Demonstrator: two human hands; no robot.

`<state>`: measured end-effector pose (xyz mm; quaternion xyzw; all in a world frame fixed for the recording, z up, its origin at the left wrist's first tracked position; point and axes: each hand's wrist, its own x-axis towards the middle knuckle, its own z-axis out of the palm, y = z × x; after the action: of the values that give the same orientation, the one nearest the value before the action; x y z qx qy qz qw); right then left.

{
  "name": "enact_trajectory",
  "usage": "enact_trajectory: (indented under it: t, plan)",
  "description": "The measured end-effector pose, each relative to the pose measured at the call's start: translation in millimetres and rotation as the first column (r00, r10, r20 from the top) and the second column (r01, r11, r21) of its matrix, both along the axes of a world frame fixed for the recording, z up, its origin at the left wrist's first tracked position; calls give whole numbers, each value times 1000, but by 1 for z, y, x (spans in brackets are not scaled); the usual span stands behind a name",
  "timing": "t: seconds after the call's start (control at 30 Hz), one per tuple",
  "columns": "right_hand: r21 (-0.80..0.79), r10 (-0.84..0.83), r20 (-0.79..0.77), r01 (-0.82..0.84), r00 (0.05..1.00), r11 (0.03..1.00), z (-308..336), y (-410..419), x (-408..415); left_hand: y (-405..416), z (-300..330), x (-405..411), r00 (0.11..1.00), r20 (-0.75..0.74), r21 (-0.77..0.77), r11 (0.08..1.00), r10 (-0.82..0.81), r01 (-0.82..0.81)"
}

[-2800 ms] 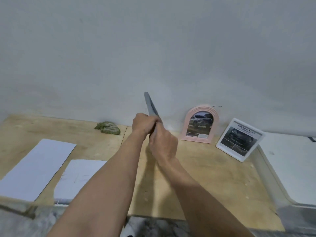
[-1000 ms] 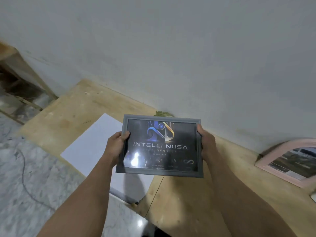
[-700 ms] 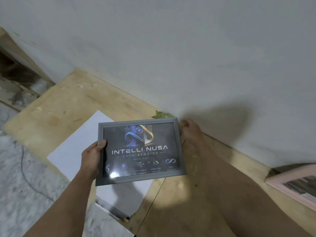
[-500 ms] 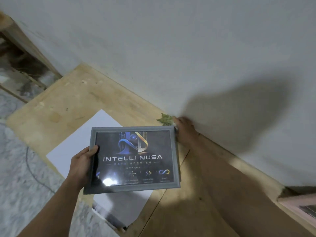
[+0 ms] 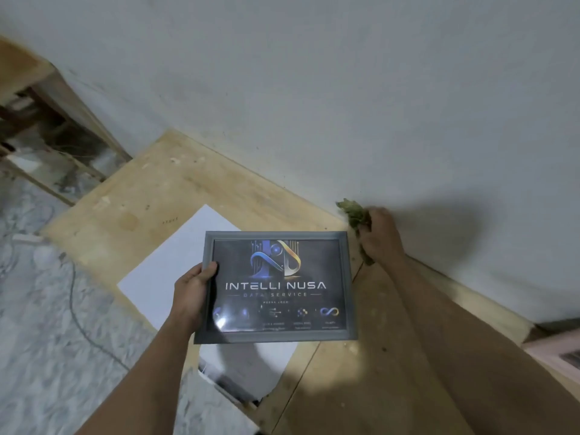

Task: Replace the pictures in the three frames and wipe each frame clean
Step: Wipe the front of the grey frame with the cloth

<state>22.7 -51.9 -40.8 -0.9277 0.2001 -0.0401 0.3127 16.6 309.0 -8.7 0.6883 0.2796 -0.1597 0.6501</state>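
Wiping looks like the step in hand: the grey picture frame (image 5: 276, 287), glazed side up with an "INTELLI NUSA" print already inside, is held level above the plywood counter (image 5: 150, 196) by the left hand (image 5: 191, 296), whose thumb curls over the frame's left rail with the fingers underneath. Just beyond the frame's far right corner, the right hand (image 5: 381, 237) is closed round a crumpled green cloth (image 5: 354, 215), close against the wall (image 5: 314, 89) and apparently lifted off the counter, though contact underneath cannot be made out. My judgement is that the next move calls for bringing the cloth across onto the glass and rubbing it over glazing and rails while the left hand steadies the frame; a one-sided grip may let the frame tip under pressure, so light strokes or resting it down would help. Beneath the frame lie white sheets of paper (image 5: 175, 262), one reaching out past its left side, another showing under its near edge. At the far right of the frame, a pink frame (image 5: 558, 350) peeks in at the picture's edge. Left of the counter is marbled floor (image 5: 37, 324) with a thin cable, and a rough wooden structure (image 5: 47, 120) stands farther left against the plain pale wall.
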Motion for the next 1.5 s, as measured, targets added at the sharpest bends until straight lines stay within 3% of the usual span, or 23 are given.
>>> enact_trajectory:
  t: [0.1, 0.23, 0.4, 0.63, 0.8, 0.97, 1.07, 1.2, 1.43, 1.5]
  plan:
    - [106, -112, 74, 104, 991, 989, 39, -6, -41, -7, 5, -17, 998, 11, -47, 997, -65, 66]
    - [265, -173, 33, 158, 984, 951, 75, 9, -114, -12, 10, -43, 971, 47, -53, 971, -232, 235]
    - [255, -197, 78, 171, 977, 952, 74, 41, -189, -8, 7, -81, 930, 89, 1, 934, -357, 358]
    - [142, -216, 84, 203, 973, 969, 45, 73, -254, 13, 1, -121, 902, 91, 119, 904, -422, 411]
    - [68, -133, 8, 132, 991, 989, 14, 91, -265, 19, -22, -125, 885, 63, 219, 871, -462, 439]
    - [106, -57, -136, 71, 989, 992, -47, 118, -262, 18, -50, -124, 861, 58, 325, 825, -505, 462]
    - [48, -65, -42, 67, 997, 997, -72, 136, -269, 13, -55, -126, 853, 66, 428, 787, -518, 445]
    - [15, 81, 22, -82, 996, 997, -96, 168, -316, 9, -52, -125, 866, 72, 464, 785, -495, 410]
    - [264, 365, 20, -358, 931, 896, -75, 187, -367, 8, -49, -124, 849, 37, 522, 735, -526, 433]
    - [296, 320, 91, -332, 943, 896, -57, 172, -346, 10, -50, -125, 828, 46, 549, 707, -559, 446]
